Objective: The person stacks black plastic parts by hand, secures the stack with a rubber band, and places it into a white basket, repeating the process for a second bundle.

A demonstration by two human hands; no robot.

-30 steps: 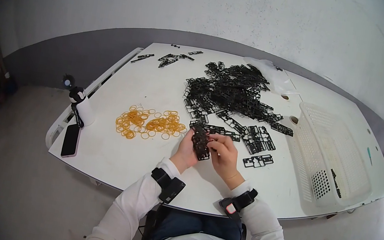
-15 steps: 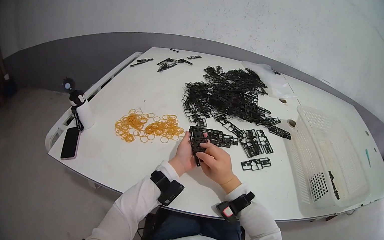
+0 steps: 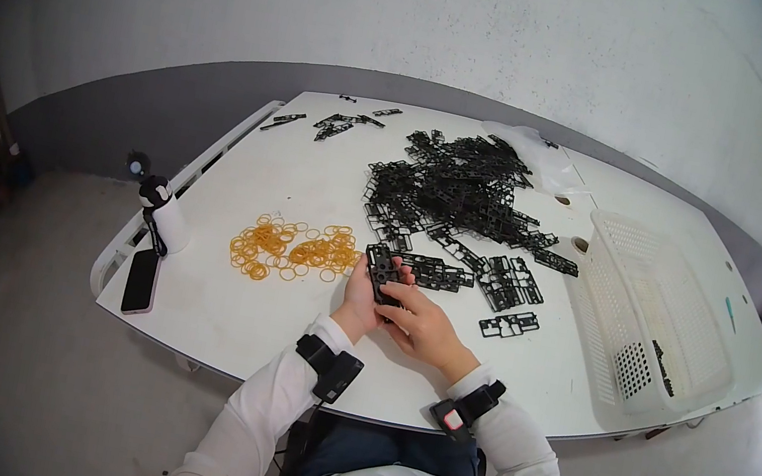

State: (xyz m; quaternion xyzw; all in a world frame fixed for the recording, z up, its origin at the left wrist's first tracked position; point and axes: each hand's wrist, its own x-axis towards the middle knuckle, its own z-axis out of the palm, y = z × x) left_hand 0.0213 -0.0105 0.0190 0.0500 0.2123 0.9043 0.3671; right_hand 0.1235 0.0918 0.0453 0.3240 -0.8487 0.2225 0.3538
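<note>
My left hand (image 3: 359,297) is wrapped round a small stack of black plastic frames (image 3: 384,271), held above the white table near its front. From the right, my right hand (image 3: 426,328) closes its fingers on the lower end of the same stack. Just behind the hands lie more black frames (image 3: 440,274), partly hidden by the fingers. A large heap of black frames (image 3: 460,186) spreads further back. Loose yellow rubber bands (image 3: 293,250) lie to the left of my left hand.
A white perforated basket (image 3: 605,316) stands at the right with black pieces inside. At the left are a white bottle (image 3: 167,220) and a phone (image 3: 142,282). A clear plastic bag (image 3: 540,159) and a few black frames (image 3: 334,126) lie at the back.
The held stack has shifted slightly left and tilted differently. My right hand's fingers have moved a little down and left along it.
</note>
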